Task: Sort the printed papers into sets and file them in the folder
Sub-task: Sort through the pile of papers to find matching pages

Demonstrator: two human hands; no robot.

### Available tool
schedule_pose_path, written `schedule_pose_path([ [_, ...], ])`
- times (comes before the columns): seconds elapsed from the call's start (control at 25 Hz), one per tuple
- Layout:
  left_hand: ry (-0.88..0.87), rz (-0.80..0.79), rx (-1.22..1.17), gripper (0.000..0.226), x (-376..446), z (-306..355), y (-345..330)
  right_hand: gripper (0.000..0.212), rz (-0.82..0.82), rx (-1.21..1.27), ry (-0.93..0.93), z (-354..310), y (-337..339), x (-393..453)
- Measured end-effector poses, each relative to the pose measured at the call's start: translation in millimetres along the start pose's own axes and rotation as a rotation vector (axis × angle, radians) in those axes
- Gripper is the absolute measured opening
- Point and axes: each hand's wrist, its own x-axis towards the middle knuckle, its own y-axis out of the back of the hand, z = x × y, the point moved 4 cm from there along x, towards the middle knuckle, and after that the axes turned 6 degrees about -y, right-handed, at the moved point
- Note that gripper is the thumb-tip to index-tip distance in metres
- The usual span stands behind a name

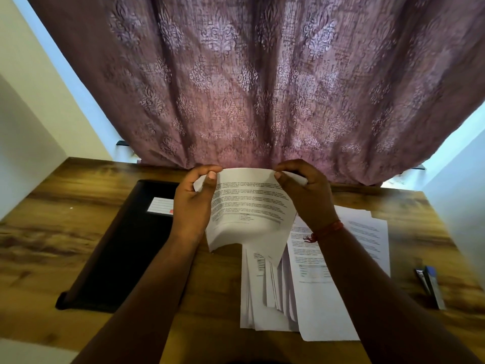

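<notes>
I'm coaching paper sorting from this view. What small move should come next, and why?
Probably tap the held sheets square on the table. Both the left hand and right hand pinch their top corners, the bottom edges look uneven, and the black folder lies closed.

1. The sheet point(252, 206) pinched between both hands is white with grey-black print.
2. The folder point(123, 248) left of the left hand point(193, 203) is black, its label point(160, 205) white with a red spot.
3. The thread point(328, 229) on the right wrist is red.
4. The curtain point(262, 82) beyond the hands is mauve, damask-patterned.
5. The table point(47, 232) under the hands is brown woodgrain.
</notes>
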Motion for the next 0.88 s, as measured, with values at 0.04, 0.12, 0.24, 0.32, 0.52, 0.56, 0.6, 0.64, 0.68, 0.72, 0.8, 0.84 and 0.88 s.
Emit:
schedule_pose_path([
  [0.04,0.019,0.0,-0.025,0.011,1,0,-1,0.018,0.012,0.043,-0.027,4,-1,0],
  [0.12,0.086,-0.004,-0.066,0.013,1,-6,-4,0.022,0.028,0.188,-0.181,20,-10,-4],
  [0.24,0.202,0.027,-0.088,0.015,-5,-17,-7,0.017,0.039,0.314,-0.418,38,-29,-17],
  [0.32,0.22,0.035,-0.085,0.023,-3,-17,-8,0.014,0.091,0.38,-0.411,34,-31,-18],
  [0.52,0.281,0.073,-0.127,0.024,-9,-29,-8,0.011,0.129,0.328,-0.413,40,-44,-37],
  [0.56,0.292,0.07,-0.125,0.021,-13,-31,-8,0.011,0.16,0.305,-0.411,42,-45,-41],
  [0.6,0.29,0.062,-0.126,0.019,-16,-30,-9,0.013,0.187,0.286,-0.384,42,-45,-44],
  [0.64,0.278,0.054,-0.127,0.018,-17,-30,-10,0.014,0.202,0.269,-0.348,43,-44,-44],
  [0.68,0.277,0.052,-0.13,0.017,-18,-31,-11,0.014,0.208,0.255,-0.335,45,-43,-42],
  [0.72,0.293,0.058,-0.122,0.017,-19,-33,-11,0.013,0.214,0.244,-0.345,47,-44,-44],
  [0.8,0.318,0.058,-0.104,0.021,-19,-36,-12,0.011,0.233,0.218,-0.364,51,-43,-47],
  [0.84,0.324,0.053,-0.103,0.025,-19,-36,-14,0.011,0.23,0.202,-0.36,51,-43,-47],
  [0.88,0.326,0.049,-0.099,0.027,-18,-38,-15,0.011,0.215,0.187,-0.361,55,-44,-45],
])
